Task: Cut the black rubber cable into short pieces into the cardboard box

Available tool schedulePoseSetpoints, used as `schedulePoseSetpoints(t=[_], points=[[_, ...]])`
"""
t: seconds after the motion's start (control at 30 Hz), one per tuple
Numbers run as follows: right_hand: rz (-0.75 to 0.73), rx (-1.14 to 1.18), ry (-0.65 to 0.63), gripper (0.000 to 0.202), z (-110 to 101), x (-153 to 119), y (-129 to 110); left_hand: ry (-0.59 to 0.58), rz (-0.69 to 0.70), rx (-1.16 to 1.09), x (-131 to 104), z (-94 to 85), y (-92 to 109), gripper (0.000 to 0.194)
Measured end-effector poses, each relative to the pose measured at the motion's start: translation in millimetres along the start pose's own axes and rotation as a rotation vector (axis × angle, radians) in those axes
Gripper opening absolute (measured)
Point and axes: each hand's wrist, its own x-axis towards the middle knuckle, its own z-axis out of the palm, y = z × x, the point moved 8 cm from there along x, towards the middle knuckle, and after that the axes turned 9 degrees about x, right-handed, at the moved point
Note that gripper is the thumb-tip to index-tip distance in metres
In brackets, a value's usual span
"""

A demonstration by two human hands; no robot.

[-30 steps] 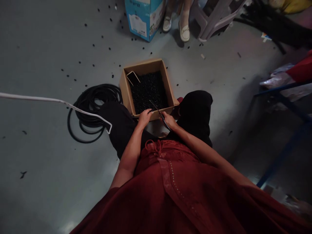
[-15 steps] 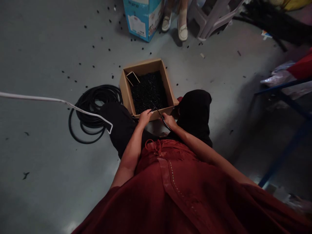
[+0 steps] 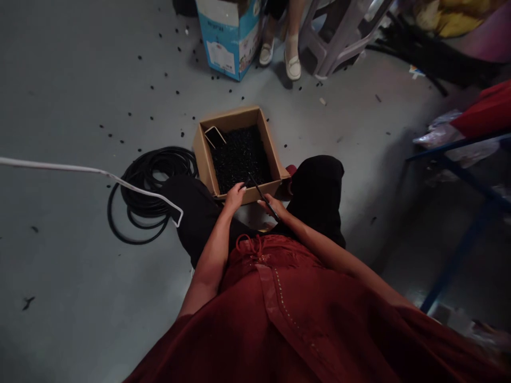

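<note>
A cardboard box filled with small black pieces stands on the floor between my knees. Over its near edge, my left hand is closed, pinching a small black piece whose shape is hard to make out. My right hand grips a pair of dark scissors, the blades pointing up and left toward the left fingertips. Inside the box, at its far left corner, leans a small black tray with a pale rim.
A coil of black tubing lies left of my knee, with a white cord crossing above it. Ahead are a blue carton, another person's shoes and a plastic stool. A blue metal frame stands right.
My view has shifted a little, so the box and floor things sit slightly lower and further left. Both hands stay at the box's near edge, holding the same things.
</note>
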Motion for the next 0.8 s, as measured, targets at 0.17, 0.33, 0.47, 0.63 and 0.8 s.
schedulePoseSetpoints(t=[0.17, 0.33, 0.47, 0.63, 0.8], points=[[-0.016, 0.013, -0.001, 0.038, 0.0, -4.0, -2.5, 0.044, -0.052, -0.033, 3.2, -2.6, -7.0, 0.035], [-0.065, 0.063, 0.001, 0.046, -3.1, -14.6, -7.2, 0.073, -0.058, -0.095, 7.1, -4.9, -7.4, 0.033], [-0.087, 0.120, -0.012, 0.049, -2.2, -17.9, -7.9, 0.076, -0.026, -0.125, 4.9, -7.7, -0.7, 0.029], [-0.103, 0.181, 0.002, 0.051, -4.6, -21.7, -9.1, 0.065, 0.022, -0.146, -6.2, -14.6, 6.5, 0.029], [-0.076, 0.201, 0.012, 0.058, -7.4, -31.4, -12.5, 0.108, 0.045, -0.098, -23.0, -28.9, 14.2, 0.029]])
